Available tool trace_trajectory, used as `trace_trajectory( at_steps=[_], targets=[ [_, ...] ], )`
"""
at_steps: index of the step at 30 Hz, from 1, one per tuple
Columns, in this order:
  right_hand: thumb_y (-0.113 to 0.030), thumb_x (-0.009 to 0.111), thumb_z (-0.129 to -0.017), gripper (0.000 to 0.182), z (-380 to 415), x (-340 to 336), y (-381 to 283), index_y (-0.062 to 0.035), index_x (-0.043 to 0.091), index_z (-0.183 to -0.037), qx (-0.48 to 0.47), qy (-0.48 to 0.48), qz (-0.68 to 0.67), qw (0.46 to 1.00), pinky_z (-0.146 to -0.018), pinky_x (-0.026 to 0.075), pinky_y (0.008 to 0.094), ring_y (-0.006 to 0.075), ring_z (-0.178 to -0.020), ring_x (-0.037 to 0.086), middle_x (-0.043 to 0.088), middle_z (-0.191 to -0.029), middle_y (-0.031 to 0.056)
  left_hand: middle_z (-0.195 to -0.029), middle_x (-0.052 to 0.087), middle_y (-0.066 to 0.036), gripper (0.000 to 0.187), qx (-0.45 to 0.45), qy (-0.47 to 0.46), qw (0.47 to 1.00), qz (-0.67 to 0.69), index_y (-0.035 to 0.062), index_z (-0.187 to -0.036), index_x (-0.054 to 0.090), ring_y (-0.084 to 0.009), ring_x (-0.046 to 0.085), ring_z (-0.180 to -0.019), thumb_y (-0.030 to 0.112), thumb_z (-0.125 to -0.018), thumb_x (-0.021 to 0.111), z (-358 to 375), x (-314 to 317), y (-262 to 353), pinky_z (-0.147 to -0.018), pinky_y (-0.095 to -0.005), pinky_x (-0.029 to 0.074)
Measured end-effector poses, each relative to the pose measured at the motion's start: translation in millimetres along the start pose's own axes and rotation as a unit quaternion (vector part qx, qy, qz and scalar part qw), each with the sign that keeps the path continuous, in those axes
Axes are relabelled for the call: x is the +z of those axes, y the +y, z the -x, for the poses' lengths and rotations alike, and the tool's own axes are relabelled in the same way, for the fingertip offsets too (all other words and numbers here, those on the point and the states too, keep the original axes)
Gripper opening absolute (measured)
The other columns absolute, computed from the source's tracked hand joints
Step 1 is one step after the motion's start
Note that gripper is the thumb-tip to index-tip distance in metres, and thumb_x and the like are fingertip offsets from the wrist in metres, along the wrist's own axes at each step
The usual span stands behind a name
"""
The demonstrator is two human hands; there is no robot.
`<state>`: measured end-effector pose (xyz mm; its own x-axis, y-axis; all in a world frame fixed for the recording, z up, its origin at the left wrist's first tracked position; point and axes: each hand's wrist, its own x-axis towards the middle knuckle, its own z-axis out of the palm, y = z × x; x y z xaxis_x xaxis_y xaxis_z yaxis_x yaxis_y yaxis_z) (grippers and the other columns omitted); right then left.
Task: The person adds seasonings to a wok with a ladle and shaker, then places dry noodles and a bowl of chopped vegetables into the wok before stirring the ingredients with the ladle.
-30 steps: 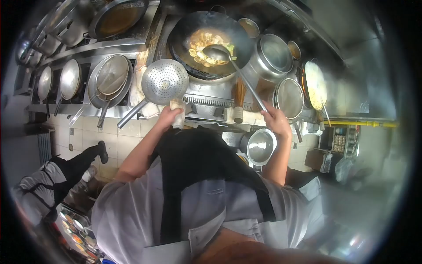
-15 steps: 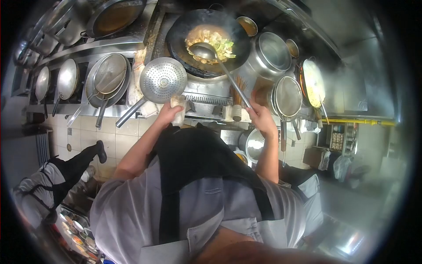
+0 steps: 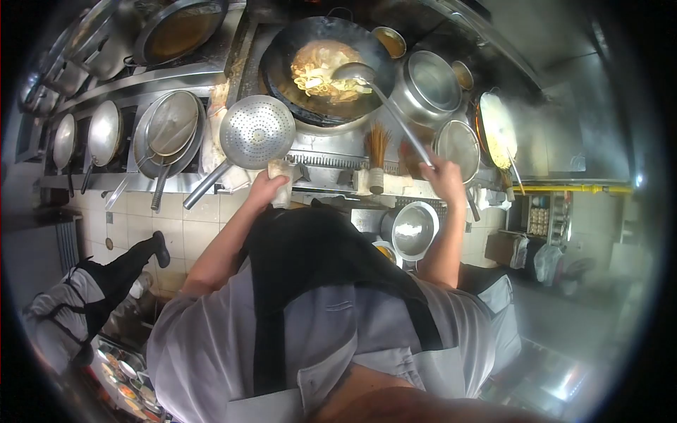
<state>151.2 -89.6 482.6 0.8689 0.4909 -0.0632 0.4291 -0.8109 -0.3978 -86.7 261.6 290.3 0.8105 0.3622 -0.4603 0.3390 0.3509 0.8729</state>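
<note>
My right hand (image 3: 444, 176) is closed around the long handle of a ladle (image 3: 354, 72). The ladle's bowl is at the right side of the food in a large black wok (image 3: 278, 81). Noodles with pale and green pieces (image 3: 321, 77) lie in the wok, and steam rises from it. My left hand (image 3: 268, 189) grips a whitish bunched cloth (image 3: 281, 173) at the stove's front edge; whatever is inside the cloth is hidden. Just beyond that hand, a perforated skimmer (image 3: 257, 130) rests with its handle pointing toward me.
A bamboo brush (image 3: 377, 155) stands at the stove front. Right of the wok are a metal pot (image 3: 430, 81), a strainer (image 3: 457, 144) and a pan of yellow food (image 3: 498, 130). Several pans (image 3: 106, 134) line the left. Another person (image 3: 77, 296) is at the lower left.
My right hand has moved to the right, and the ladle's bowl has swung right and a little up across the wok. More noodles show now. My left hand keeps its grip on the cloth.
</note>
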Motion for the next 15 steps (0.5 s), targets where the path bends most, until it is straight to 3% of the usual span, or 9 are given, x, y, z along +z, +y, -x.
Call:
trace_trajectory(
  at_steps=[3,8,12,15],
  targets=[
    [-0.021,0.07,-0.086,0.045,-1.0,-46.6,-9.5,-0.0139,0.064,-0.13,0.046,0.006,0.14,0.989,-0.082,0.053,0.0494,0.0403,-0.091,0.068,0.069,-0.094,0.0252,-0.11,0.068,-0.011,0.042,-0.014,-0.015,1.0,-0.021,-0.004,-0.12,0.061,-0.019,0.063,-0.098,0.016,-0.084,0.066,-3.5,-6.6,-6.7,-0.09,-0.0325,0.048],
    [-0.023,0.069,-0.085,0.042,-23.4,-61.3,-17.4,-0.0218,0.066,-0.127,0.066,0.01,0.274,0.959,-0.081,0.056,0.0468,0.0366,-0.093,0.069,0.071,-0.098,0.0202,-0.11,0.068,-0.011,0.041,-0.002,-0.031,0.999,-0.028,-0.0041,-0.119,0.062,-0.0191,0.064,-0.097,0.016,-0.084,0.066,0.8,-1.7,-0.5,-0.089,-0.0326,0.048],
    [-0.026,0.07,-0.086,0.042,-50.6,-27.9,-14.5,-0.0229,0.065,-0.127,0.051,-0.023,0.273,0.96,-0.083,0.055,0.0474,0.0375,-0.094,0.068,0.07,-0.098,0.021,-0.108,0.069,-0.011,0.039,-0.016,-0.043,0.999,-0.026,-0.0041,-0.118,0.063,-0.0193,0.064,-0.097,0.015,-0.084,0.066,2.8,3.7,8.6,-0.089,-0.0332,0.048],
    [-0.026,0.071,-0.084,0.043,-60.4,-4.0,2.1,-0.0204,0.066,-0.127,0.017,-0.02,0.19,0.982,-0.086,0.054,0.0474,0.0396,-0.094,0.068,0.07,-0.099,0.0226,-0.107,0.069,-0.011,0.039,-0.016,-0.023,0.998,-0.053,-0.0038,-0.117,0.063,-0.0195,0.064,-0.097,0.015,-0.084,0.066,10.4,8.4,21.0,-0.089,-0.0334,0.048]
  ],
)
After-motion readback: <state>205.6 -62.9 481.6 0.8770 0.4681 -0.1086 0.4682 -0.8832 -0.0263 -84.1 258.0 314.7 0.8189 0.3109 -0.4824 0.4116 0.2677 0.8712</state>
